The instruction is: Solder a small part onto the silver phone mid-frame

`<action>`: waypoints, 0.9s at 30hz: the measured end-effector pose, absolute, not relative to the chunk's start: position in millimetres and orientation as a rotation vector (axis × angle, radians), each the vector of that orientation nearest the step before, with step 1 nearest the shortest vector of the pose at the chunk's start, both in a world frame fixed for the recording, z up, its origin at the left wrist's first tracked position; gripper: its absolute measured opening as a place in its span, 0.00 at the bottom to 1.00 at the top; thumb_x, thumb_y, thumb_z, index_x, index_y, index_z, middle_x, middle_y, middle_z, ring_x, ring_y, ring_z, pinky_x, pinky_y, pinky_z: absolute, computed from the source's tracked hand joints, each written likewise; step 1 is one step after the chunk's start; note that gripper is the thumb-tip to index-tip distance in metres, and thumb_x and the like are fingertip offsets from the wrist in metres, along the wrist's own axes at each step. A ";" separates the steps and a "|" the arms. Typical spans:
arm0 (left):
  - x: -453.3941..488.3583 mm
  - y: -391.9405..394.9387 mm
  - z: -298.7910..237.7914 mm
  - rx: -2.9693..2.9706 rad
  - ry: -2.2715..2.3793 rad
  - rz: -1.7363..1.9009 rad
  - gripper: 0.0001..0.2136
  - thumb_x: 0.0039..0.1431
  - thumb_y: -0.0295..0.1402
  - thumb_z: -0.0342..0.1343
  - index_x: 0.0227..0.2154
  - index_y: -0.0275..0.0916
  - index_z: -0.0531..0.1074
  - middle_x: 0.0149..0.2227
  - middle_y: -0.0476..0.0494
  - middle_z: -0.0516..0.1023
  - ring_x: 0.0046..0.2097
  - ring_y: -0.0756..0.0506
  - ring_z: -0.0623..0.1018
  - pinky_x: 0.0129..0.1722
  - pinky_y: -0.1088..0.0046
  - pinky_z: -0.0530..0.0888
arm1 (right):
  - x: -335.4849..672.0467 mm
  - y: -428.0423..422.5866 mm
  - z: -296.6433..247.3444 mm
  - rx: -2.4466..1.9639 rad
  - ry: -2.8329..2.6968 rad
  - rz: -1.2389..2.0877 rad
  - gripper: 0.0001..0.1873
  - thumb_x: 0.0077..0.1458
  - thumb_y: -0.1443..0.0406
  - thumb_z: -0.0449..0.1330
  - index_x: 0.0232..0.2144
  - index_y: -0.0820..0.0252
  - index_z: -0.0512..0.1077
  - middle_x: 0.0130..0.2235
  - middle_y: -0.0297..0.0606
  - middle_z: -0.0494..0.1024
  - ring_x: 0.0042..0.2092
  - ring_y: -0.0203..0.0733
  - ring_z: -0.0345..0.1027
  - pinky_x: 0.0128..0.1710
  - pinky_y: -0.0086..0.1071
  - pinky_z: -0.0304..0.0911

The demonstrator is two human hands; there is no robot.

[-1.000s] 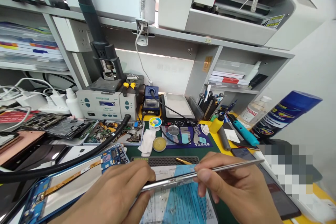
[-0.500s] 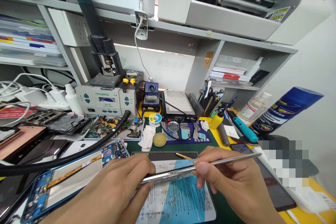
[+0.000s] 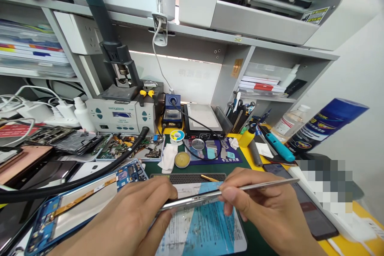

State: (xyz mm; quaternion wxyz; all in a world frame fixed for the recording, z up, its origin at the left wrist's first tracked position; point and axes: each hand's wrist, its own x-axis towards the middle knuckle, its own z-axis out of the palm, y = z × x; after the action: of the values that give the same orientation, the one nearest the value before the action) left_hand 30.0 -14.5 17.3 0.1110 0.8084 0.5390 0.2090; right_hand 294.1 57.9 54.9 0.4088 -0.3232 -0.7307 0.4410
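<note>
My left hand grips a phone seen nearly edge-on, with its thin silver side facing me. My right hand pinches a thin, flat metal pry tool between thumb and fingers. The tool's inner end meets the right part of the phone's edge; whether it sits inside the seam is hidden by my fingertips. Below both hands lies a blue and white printed sheet, smudged with dark marks.
On the left lie an opened blue phone frame and a thick black hose. Behind stand a hot-air station, a tray of circuit boards and a round yellow tin. To the right are a dark phone and a blue spray can.
The outer end of the pry tool has dipped slightly. Both hands and the phone stay almost where they were.
</note>
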 end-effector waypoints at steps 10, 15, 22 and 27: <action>30.5 -11.9 23.7 2.395 1.486 0.669 0.08 0.72 0.30 0.47 0.45 0.50 0.67 0.44 0.52 0.79 0.44 0.49 0.82 0.43 0.75 0.76 | 295.7 56.8 55.7 -0.832 -1.854 1.108 0.11 0.65 0.63 0.66 0.29 0.57 0.82 0.25 0.34 0.81 0.25 0.34 0.69 0.21 0.24 0.62; 30.7 -14.3 26.4 2.382 1.499 0.683 0.08 0.72 0.30 0.47 0.44 0.48 0.70 0.43 0.50 0.80 0.43 0.48 0.82 0.42 0.75 0.77 | 295.0 56.8 57.2 -0.842 -1.843 1.117 0.11 0.65 0.63 0.67 0.29 0.57 0.82 0.25 0.35 0.81 0.26 0.36 0.70 0.21 0.26 0.61; 39.8 -9.0 27.8 2.357 1.631 0.935 0.08 0.68 0.41 0.55 0.43 0.47 0.74 0.37 0.46 0.81 0.39 0.44 0.81 0.39 0.73 0.79 | 295.7 56.8 56.5 -0.826 -1.892 1.110 0.10 0.65 0.64 0.66 0.29 0.57 0.82 0.26 0.35 0.81 0.27 0.36 0.71 0.23 0.26 0.62; 41.3 -6.6 25.6 2.384 1.623 0.909 0.06 0.67 0.40 0.56 0.42 0.47 0.74 0.37 0.47 0.80 0.39 0.44 0.81 0.40 0.73 0.78 | 295.5 57.7 53.4 -0.832 -1.816 1.149 0.12 0.65 0.63 0.66 0.28 0.58 0.82 0.26 0.36 0.80 0.27 0.37 0.72 0.21 0.26 0.62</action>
State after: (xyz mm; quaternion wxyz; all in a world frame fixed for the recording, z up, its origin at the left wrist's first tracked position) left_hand 41.3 -6.6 25.6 0.0586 0.7871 0.5358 0.3000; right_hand 295.5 57.7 53.4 0.4065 -0.3297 -0.7201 0.4555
